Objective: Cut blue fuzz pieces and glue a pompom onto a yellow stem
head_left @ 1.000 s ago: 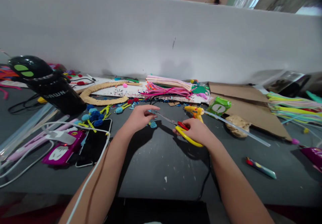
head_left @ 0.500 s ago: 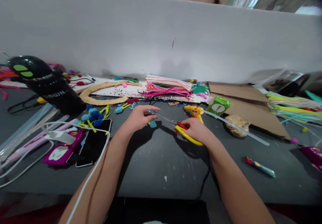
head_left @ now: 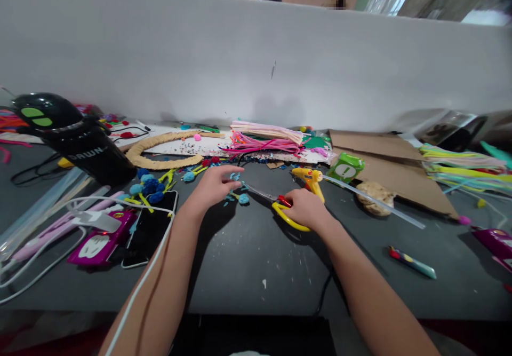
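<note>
My right hand [head_left: 304, 210] is closed round the yellow and red handles of a pair of scissors [head_left: 269, 199], whose blades point left across the dark table. My left hand [head_left: 214, 184] rests just left of the blade tips, fingers curled down toward small blue bits [head_left: 242, 198] lying on the table [head_left: 248, 260]. Whether it pinches anything is hidden. A yellow glue gun [head_left: 309, 177] with a clear glue stick stands just beyond my right hand.
A black tumbler [head_left: 68, 134] leans at the left. Near it lie a phone [head_left: 152, 227], a magenta case, white cables and blue pom-poms. Pink pipe cleaners [head_left: 264, 141] and a cardboard ring sit at the back, cardboard sheets [head_left: 394, 166] at the right, a pen [head_left: 412, 262] nearer me.
Both hands have come lower and slightly left, down to the table. The scissors now lie low over the surface, and small blue bits show by the left fingertips.
</note>
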Available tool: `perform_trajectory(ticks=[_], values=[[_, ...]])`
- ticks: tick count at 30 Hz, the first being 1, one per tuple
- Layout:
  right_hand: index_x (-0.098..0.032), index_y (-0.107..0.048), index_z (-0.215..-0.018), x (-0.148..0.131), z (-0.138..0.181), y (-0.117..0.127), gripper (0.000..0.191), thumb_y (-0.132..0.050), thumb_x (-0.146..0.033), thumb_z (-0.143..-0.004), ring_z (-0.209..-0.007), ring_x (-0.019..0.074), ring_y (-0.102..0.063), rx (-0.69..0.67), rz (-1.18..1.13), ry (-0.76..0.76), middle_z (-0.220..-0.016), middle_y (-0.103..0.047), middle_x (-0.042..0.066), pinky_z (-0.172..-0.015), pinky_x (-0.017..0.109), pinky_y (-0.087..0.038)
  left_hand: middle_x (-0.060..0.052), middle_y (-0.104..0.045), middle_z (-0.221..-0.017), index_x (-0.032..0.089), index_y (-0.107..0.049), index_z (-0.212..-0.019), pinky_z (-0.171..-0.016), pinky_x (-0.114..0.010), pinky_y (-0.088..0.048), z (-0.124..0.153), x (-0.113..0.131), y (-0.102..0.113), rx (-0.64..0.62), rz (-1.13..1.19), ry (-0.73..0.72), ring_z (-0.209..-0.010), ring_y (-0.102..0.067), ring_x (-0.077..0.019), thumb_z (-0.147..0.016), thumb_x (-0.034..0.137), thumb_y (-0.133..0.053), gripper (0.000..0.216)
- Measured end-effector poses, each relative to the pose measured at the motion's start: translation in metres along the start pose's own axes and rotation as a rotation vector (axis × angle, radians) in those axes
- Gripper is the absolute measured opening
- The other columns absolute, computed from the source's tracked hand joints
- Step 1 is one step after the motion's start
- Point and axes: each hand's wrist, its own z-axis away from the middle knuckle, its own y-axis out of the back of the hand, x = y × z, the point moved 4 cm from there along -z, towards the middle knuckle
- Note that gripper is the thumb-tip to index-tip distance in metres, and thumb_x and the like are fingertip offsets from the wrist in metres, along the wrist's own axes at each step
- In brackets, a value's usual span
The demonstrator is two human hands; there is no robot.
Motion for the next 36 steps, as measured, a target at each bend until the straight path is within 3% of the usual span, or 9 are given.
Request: perform_trajectory(ticks=[6, 10, 16, 20, 24, 27, 33, 36], values=[[-0.022, -0.069, -0.076, 0.018, -0.001, 0.009, 0.034, -0.054, -0.052, -0.083, -0.071, 0.0208, -0.061, 0.003, 0.004, -0.14, -0.079, -0.07, 0.008, -0.054, 0.027, -0.03, -0.01, -0.076, -0.1, 0.018, -0.075, -0.108, -0.075, -0.03, -0.055, -0.006, -0.028, 0.008, 0.042, -0.286, 0.034, -0.082, -0.072, -0.0239, -0.068, 0.013, -0.058, 0.043], [-0.023, -0.069, -0.076, 0.015, 0.001, 0.012, 0.036, -0.055, -0.055, -0.083, -0.07, 0.02, -0.06, 0.001, -0.019, -0.149, -0.077, -0.069, 0.007, -0.054, 0.027, -0.03, -0.009, -0.076, -0.092, 0.018, -0.075, -0.105, -0.073, -0.03, -0.054, -0.007, -0.03, 0.008, 0.051, -0.362, 0.026, -0.077, -0.071, -0.0232, -0.066, 0.011, -0.056, 0.044], [-0.023, -0.066, -0.07, 0.011, 0.002, 0.01, 0.04, -0.055, -0.059, -0.081, -0.067, 0.019, -0.058, 0.012, -0.043, -0.124, -0.074, -0.068, 0.006, -0.054, 0.028, -0.028, -0.011, -0.073, -0.105, 0.017, -0.07, -0.103, -0.081, -0.032, -0.055, -0.006, -0.023, 0.011, 0.162, -0.177, 0.058, -0.086, -0.071, -0.0225, -0.071, 0.026, -0.067, 0.033], [-0.023, -0.066, -0.071, 0.014, 0.002, 0.01, 0.039, -0.055, -0.06, -0.081, -0.064, 0.0183, -0.057, 0.03, -0.053, -0.133, -0.073, -0.067, 0.005, -0.053, 0.028, -0.027, -0.005, -0.072, -0.084, 0.017, -0.066, -0.085, -0.078, -0.03, -0.055, -0.005, -0.013, 0.01, 0.209, -0.125, -0.018, -0.079, -0.069, -0.0189, -0.072, 0.028, -0.068, 0.017], [-0.023, -0.064, -0.069, 0.013, 0.002, 0.011, 0.039, -0.055, -0.059, -0.081, -0.062, 0.0175, -0.056, 0.035, -0.059, -0.134, -0.072, -0.067, 0.005, -0.052, 0.027, -0.026, -0.004, -0.071, -0.075, 0.017, -0.069, -0.076, -0.074, -0.028, -0.054, -0.004, -0.006, 0.008, 0.168, -0.14, -0.031, -0.074, -0.068, -0.0184, -0.073, 0.027, -0.067, 0.011], [-0.023, -0.062, -0.067, 0.012, 0.003, 0.012, 0.041, -0.055, -0.061, -0.081, -0.062, 0.0173, -0.056, 0.036, -0.064, -0.127, -0.07, -0.067, 0.004, -0.052, 0.027, -0.026, -0.006, -0.075, -0.08, 0.016, -0.074, -0.08, -0.075, -0.031, -0.054, -0.004, -0.005, 0.007, 0.159, -0.109, 0.014, -0.077, -0.07, -0.0217, -0.073, 0.029, -0.069, 0.016], [-0.023, -0.061, -0.065, 0.012, 0.004, 0.012, 0.043, -0.055, -0.063, -0.08, -0.062, 0.0178, -0.056, 0.034, -0.07, -0.119, -0.07, -0.066, 0.005, -0.052, 0.027, -0.027, -0.012, -0.076, -0.102, 0.015, -0.075, -0.105, -0.081, -0.037, -0.057, -0.003, -0.006, 0.002, 0.142, 0.079, 0.036, -0.092, -0.073, -0.0274, -0.071, 0.03, -0.073, 0.038], [-0.023, -0.06, -0.063, 0.01, 0.004, 0.012, 0.045, -0.055, -0.064, -0.079, -0.061, 0.0174, -0.055, 0.032, -0.076, -0.101, -0.068, -0.065, 0.005, -0.052, 0.027, -0.027, -0.012, -0.077, -0.101, 0.016, -0.075, -0.108, -0.083, -0.039, -0.058, -0.004, -0.008, -0.002, 0.135, 0.113, 0.03, -0.093, -0.073, -0.028, -0.071, 0.029, -0.073, 0.04]])
